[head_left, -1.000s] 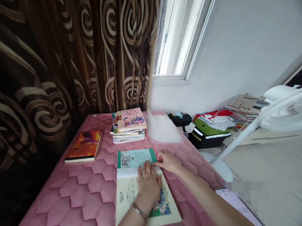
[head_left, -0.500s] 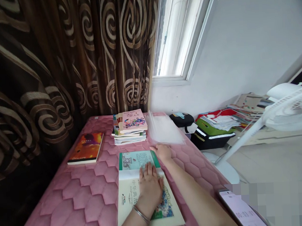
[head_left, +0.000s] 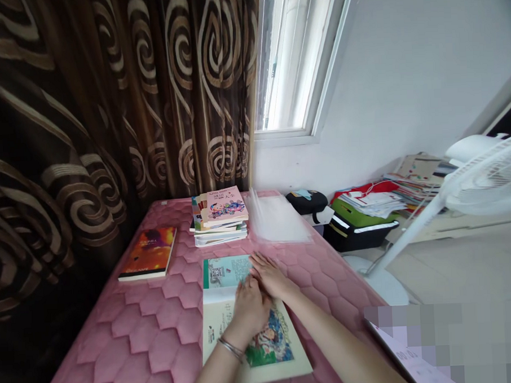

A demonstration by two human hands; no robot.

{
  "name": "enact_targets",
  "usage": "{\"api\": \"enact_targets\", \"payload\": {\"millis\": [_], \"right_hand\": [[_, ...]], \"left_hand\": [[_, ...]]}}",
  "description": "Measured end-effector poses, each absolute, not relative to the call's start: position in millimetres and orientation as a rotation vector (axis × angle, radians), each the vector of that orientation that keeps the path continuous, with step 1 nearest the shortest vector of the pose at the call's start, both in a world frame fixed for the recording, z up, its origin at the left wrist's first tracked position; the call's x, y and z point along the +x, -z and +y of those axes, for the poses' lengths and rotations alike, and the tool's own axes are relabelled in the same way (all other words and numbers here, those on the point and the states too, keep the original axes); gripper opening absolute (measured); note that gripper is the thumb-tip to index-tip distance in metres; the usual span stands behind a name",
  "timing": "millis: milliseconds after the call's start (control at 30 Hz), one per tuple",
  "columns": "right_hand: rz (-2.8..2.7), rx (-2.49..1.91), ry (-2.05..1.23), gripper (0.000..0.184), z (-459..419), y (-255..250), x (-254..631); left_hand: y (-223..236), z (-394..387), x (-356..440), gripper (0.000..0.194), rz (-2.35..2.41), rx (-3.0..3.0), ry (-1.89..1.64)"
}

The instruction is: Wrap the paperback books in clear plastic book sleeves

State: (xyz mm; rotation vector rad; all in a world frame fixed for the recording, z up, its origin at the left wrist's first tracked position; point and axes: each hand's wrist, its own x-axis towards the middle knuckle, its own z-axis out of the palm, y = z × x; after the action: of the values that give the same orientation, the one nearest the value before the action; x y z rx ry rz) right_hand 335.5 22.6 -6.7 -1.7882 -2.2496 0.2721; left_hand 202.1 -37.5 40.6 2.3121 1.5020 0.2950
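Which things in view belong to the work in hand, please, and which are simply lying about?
Part of the work:
Open book, with the left hand and right hand on it
Perhaps the translucent sheets, nearby but untouched

Apparently just lying about:
Orange-covered book
Stack of books
Phone, lower right
White fan, standing on the floor

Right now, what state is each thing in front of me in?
Large book: flat, apparently open
Left hand: resting on it
Right hand: on its right edge
Orange book: closed, flat
Stacked books: closed, piled
Plastic sheets: left edges raised
Curtain: hanging in folds
Window: open or shut, unclear
Fan: standing; running or not, unclear
Phone: screen lit
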Motion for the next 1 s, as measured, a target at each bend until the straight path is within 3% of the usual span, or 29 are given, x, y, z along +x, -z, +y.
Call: {"api": "enact_targets", "payload": {"millis": [100, 200, 433, 600, 1000], "right_hand": [[-2.266, -1.786, -0.197, 0.053, 20, 7, 335], [-2.274, -1.803, -0.2, 0.053, 17, -1, 332], [-2.211, -1.88, -0.371, 0.051, 22, -28, 285], [-2.214, -1.726, -0.634, 0.065, 27, -30, 251], [-2.157, -2.132, -0.351, 0.076, 18, -17, 315]], "left_hand": [[-55, -19, 190, 0.04, 1.507, 2.272, -0.254], [-60, 2, 174, 0.048, 1.601, 2.27, -0.237], [-34, 23, 146, 0.061, 1.623, 2.432, -0.137], [-26, 23, 144, 0.066, 1.554, 2.5, -0.11], [-33, 34, 92, 0.063, 1.631, 2.414, -0.068]]}}
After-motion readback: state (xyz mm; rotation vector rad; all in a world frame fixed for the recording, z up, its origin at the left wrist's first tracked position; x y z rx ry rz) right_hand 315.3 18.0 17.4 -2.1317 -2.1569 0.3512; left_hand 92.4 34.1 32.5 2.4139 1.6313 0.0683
